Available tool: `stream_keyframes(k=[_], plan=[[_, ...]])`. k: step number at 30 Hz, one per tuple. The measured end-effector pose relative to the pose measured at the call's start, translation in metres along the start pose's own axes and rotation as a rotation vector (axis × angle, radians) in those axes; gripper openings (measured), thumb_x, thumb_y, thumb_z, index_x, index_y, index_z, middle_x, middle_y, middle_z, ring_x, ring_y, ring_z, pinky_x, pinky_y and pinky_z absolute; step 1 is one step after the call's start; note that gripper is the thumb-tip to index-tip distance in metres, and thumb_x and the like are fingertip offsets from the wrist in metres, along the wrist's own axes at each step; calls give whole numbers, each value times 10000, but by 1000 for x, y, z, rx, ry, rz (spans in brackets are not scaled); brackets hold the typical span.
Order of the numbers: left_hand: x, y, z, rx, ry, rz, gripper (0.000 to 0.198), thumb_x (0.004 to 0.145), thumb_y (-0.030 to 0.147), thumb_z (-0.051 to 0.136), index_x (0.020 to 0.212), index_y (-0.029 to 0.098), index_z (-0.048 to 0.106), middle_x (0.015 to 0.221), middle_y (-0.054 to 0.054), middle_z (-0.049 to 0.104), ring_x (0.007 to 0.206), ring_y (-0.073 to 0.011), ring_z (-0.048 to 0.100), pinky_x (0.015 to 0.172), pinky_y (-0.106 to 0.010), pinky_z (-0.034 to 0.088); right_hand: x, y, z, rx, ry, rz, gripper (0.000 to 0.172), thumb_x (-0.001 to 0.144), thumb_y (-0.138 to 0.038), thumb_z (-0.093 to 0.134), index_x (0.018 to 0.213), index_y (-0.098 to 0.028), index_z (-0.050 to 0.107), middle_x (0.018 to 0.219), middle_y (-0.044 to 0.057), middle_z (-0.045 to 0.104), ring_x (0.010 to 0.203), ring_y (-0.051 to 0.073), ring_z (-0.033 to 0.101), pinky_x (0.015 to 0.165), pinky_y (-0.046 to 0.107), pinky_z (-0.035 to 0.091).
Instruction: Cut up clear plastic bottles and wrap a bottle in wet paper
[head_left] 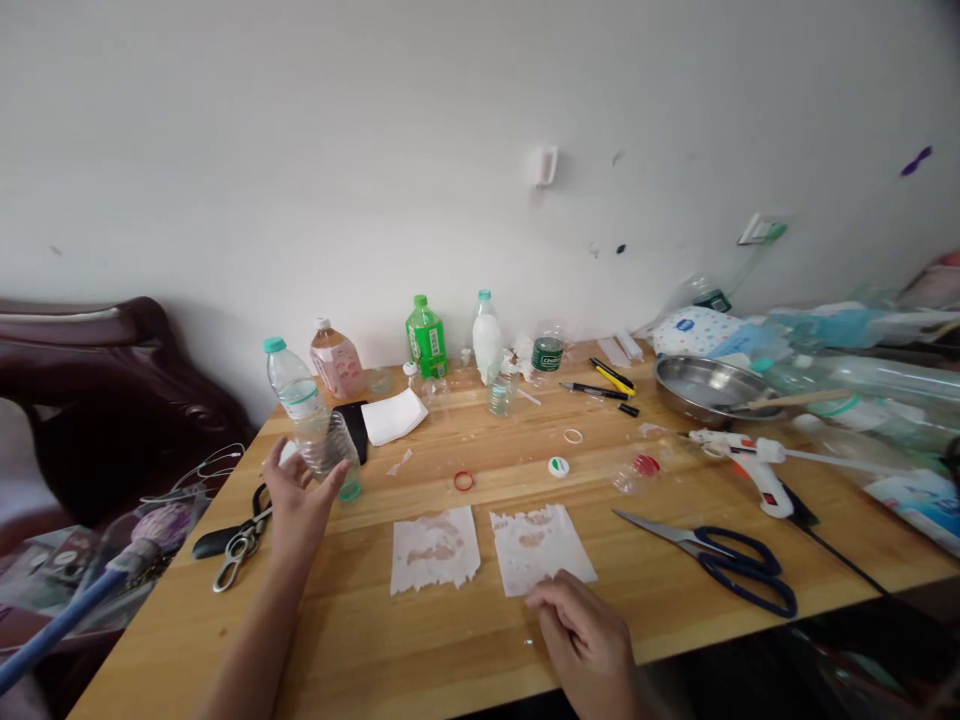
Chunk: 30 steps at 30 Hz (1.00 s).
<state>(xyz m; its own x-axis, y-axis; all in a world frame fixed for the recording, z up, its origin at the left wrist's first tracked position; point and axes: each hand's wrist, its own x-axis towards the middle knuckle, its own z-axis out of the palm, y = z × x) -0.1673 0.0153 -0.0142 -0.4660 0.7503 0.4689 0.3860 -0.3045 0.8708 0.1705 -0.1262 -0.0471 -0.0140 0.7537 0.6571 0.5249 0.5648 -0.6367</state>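
Note:
My left hand (300, 495) is raised over the left side of the table, thumb and fingers apart. Just beyond it stands a clear ribbed plastic bottle piece (346, 450) with a teal end, and a clear bottle with a teal cap (289, 375) is behind that. My right hand (585, 640) rests near the front edge with its fingers curled in; nothing shows in it. Its knuckles meet the lower edge of a torn, damp white paper (532, 560). A second torn paper (427, 570) lies to the left.
Large scissors (720, 560), a white glue gun (750, 460) and a metal bowl (675, 390) are at the right, beside several plastic bottles. Along the wall stand a green bottle (427, 345) and a pink-labelled bottle (337, 362). Small scissors (238, 555) lie at the left edge.

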Motion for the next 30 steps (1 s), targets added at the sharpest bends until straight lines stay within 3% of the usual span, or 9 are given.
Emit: stream_keyframes(k=[4, 8, 14, 17, 20, 23, 26, 30], plan=[[-9, 6, 3, -2, -132, -36, 628, 723, 445, 777, 1235, 189, 520, 1136, -110, 666, 1032, -264, 683, 957, -446, 531, -2, 1, 1, -6, 6, -4, 224, 923, -73, 464, 815, -223, 590, 650, -23, 584, 553, 106, 588, 532, 189, 447], [-15, 4, 4, 90, -163, 27, 620, 723, 441, 774, 1225, 183, 519, 1105, -100, 676, 1019, -269, 684, 930, -435, 548, -3, -1, 3, -3, -22, -25, 224, 928, -68, 469, 826, -222, 596, 660, -21, 587, 570, 104, 596, 554, 188, 457], [-19, 2, -4, 312, -136, 291, 675, 739, 407, 785, 1310, 205, 488, 1217, -112, 624, 1114, -302, 634, 988, -481, 502, 11, -13, -17, 30, -11, 1, 153, 955, -119, 501, 940, -223, 612, 682, -17, 571, 535, 101, 556, 528, 180, 468], [-25, 8, -10, 416, -241, 503, 601, 787, 348, 764, 1329, 248, 525, 1249, -110, 622, 1138, -301, 616, 990, -469, 487, 37, -22, -25, -5, -112, -1, 213, 961, -192, 545, 1167, -229, 582, 747, -10, 584, 586, 118, 559, 581, 207, 505], [-33, 17, -9, 480, -423, 718, 543, 822, 330, 745, 1332, 295, 563, 1234, -101, 654, 1133, -289, 620, 974, -423, 480, 67, -28, -11, 22, -325, -94, 323, 968, -237, 563, 1291, -237, 543, 1043, 72, 642, 852, 167, 635, 754, 276, 554], [-40, 25, -3, 524, -521, 873, 587, 852, 340, 715, 1400, 321, 508, 1259, -117, 650, 1122, -301, 616, 950, -426, 473, 91, -21, 17, 86, -408, -220, 234, 983, -251, 561, 1208, -221, 614, 1160, 100, 637, 1063, 208, 620, 890, 336, 538], [-43, 29, 2, 566, -509, 956, 656, 886, 325, 670, 1482, 295, 397, 1275, -156, 628, 1109, -318, 606, 923, -444, 474, 107, -9, 42, 153, -451, -295, 158, 1000, -260, 544, 1072, -216, 678, 1026, 65, 699, 971, 189, 656, 885, 329, 534], [-42, 33, 3, 608, -471, 991, 707, 911, 356, 634, 1523, 234, 302, 1238, -174, 629, 1090, -307, 610, 914, -424, 484, 123, 2, 52, 202, -506, -338, 180, 1001, -289, 552, 1066, -226, 708, 986, 41, 744, 899, 177, 683, 837, 300, 531]])
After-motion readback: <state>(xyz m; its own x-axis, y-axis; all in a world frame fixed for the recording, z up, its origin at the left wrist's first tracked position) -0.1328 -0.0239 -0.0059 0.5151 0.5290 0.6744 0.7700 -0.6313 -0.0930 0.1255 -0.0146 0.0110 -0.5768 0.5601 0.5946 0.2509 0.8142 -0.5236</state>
